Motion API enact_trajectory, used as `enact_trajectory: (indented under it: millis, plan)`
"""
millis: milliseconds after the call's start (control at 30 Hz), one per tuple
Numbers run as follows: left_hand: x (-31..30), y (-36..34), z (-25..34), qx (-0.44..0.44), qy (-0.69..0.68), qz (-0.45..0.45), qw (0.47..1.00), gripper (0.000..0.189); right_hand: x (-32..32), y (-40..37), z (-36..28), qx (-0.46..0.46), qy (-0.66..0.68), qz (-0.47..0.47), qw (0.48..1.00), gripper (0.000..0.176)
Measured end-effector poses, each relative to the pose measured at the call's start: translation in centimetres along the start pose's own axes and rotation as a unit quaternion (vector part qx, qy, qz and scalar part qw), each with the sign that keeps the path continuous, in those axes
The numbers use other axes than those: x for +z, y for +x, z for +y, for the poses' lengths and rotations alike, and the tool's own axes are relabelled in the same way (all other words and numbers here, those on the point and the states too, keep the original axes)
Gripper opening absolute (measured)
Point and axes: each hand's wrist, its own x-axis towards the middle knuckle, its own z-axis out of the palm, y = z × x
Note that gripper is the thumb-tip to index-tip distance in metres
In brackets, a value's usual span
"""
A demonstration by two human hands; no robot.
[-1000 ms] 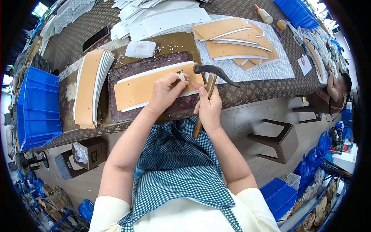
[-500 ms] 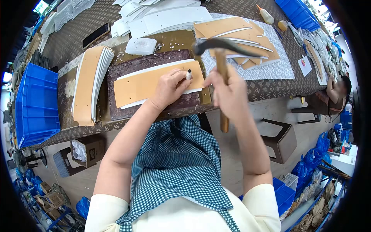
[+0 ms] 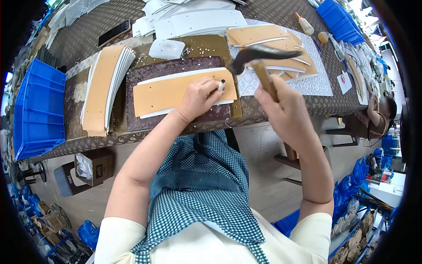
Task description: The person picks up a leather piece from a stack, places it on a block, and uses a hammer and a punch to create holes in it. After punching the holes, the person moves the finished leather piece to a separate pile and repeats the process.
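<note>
My left hand (image 3: 199,100) is closed on a short punch (image 3: 221,86) wrapped in white with a black top, held upright on the right end of a tan curved panel (image 3: 165,95). White sheet edges show beneath this panel, and small holes dot its left part. All lie on a dark, worn board (image 3: 132,88). My right hand (image 3: 288,108) grips the wooden handle of a hammer (image 3: 268,53), raised to the right of the punch. The hammer's dark, curved head is in the air, apart from the punch and slightly blurred.
A stack of tan and white panels (image 3: 102,90) lies left, beside a blue bin (image 3: 40,115). More tan panels (image 3: 259,35) lie right, white ones (image 3: 206,22) behind. A clear block (image 3: 166,49), tiny white bits, and a phone (image 3: 114,33) are nearby. Another person (image 3: 373,119) sits far right.
My right hand has moved with the hammer to the right, away from the punch. My left hand keeps the punch at the panel's right end. The whole view has shifted slightly.
</note>
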Motion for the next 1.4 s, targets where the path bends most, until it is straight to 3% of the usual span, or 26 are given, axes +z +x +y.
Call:
enact_trajectory:
  millis: [67, 100, 200, 300, 333, 367, 467, 533, 600, 700, 867, 933, 967, 1067, 1133, 1233, 1267, 1333, 1400]
  plan:
    - [0.1, -0.1, 0.0, 0.008, 0.004, 0.010, 1.000, 0.011, -2.0, -0.2, -2.1, -0.063, 0.122, 0.065, 0.988, 0.020]
    - [0.0, -0.1, 0.0, 0.006, 0.011, 0.006, 1.000, 0.009, -2.1, -0.1, -3.6, -0.123, 0.171, 0.172, 0.962, 0.029]
    - [-0.1, 0.1, 0.1, -0.001, 0.012, 0.002, 1.000, 0.011, -4.4, 0.1, -6.1, -0.210, 0.270, 0.224, 0.913, 0.032]
    - [0.0, 0.1, 0.1, 0.001, -0.001, 0.008, 1.000, 0.012, -0.1, 0.5, -3.1, -0.177, 0.258, 0.211, 0.926, 0.024]
    - [0.0, 0.0, 0.1, 0.002, -0.005, 0.012, 1.000, 0.012, 0.6, 0.3, -1.1, -0.123, 0.044, 0.122, 0.984, 0.027]
    - [0.0, 0.0, 0.2, -0.003, 0.000, 0.011, 1.000, 0.012, 2.2, 0.7, 1.9, -0.086, -0.076, 0.011, 0.993, 0.025]
    - [-0.4, 0.4, 0.1, -0.013, 0.008, 0.009, 1.000, 0.012, 3.6, -0.3, 3.4, 0.031, 0.066, 0.008, 0.997, 0.023]
    - [-0.2, 0.1, 0.1, -0.023, -0.010, -0.002, 1.000, 0.012, 4.1, -1.0, 3.0, 0.124, 0.200, 0.012, 0.972, 0.022]
    - [0.0, 0.0, 0.2, -0.034, -0.014, -0.009, 0.999, 0.013, 6.2, -0.8, 4.4, 0.138, 0.338, 0.065, 0.928, 0.022]
    - [-0.2, 0.3, 0.4, -0.053, -0.041, -0.005, 0.998, 0.014, 10.8, 0.6, 6.5, 0.132, 0.419, 0.158, 0.885, 0.023]
    - [0.2, 0.0, -0.1, -0.060, -0.034, 0.021, 0.997, 0.016, 15.2, 0.7, 7.7, 0.149, 0.377, 0.173, 0.898, 0.023]
    - [-0.9, 0.2, 1.2, -0.229, -0.022, 0.028, 0.973, 0.017, 14.9, 0.7, 7.0, 0.146, 0.352, 0.186, 0.906, 0.023]
    - [-1.4, 0.4, 1.3, -0.255, -0.077, 0.051, 0.963, 0.018, 14.5, 0.7, 6.6, 0.137, 0.369, 0.177, 0.902, 0.023]
    - [-2.6, -1.3, 1.2, -0.187, -0.233, 0.169, 0.939, 0.007, 14.7, 0.7, 7.2, 0.136, 0.394, 0.163, 0.894, 0.024]
    - [-5.7, -3.1, 1.7, -0.169, -0.209, 0.210, 0.940, 0.008, 15.1, 0.5, 7.4, 0.124, 0.425, 0.201, 0.874, 0.024]
    - [-10.8, -7.8, 0.0, -0.298, -0.077, 0.273, 0.912, 0.021, 15.5, 0.4, 7.7, 0.114, 0.443, 0.242, 0.855, 0.025]
    - [-11.9, -8.8, -0.8, -0.295, 0.003, 0.283, 0.913, 0.020, 15.5, 0.6, 7.6, 0.107, 0.444, 0.275, 0.846, 0.026]
    - [-13.9, -10.6, -1.5, -0.318, 0.166, 0.260, 0.896, 0.020, 14.9, 1.0, 8.1, 0.144, 0.413, 0.254, 0.863, 0.028]
    - [-15.0, -11.4, -2.2, -0.307, 0.191, 0.253, 0.898, 0.022, 14.4, 1.5, 9.1, 0.160, 0.380, 0.223, 0.884, 0.029]
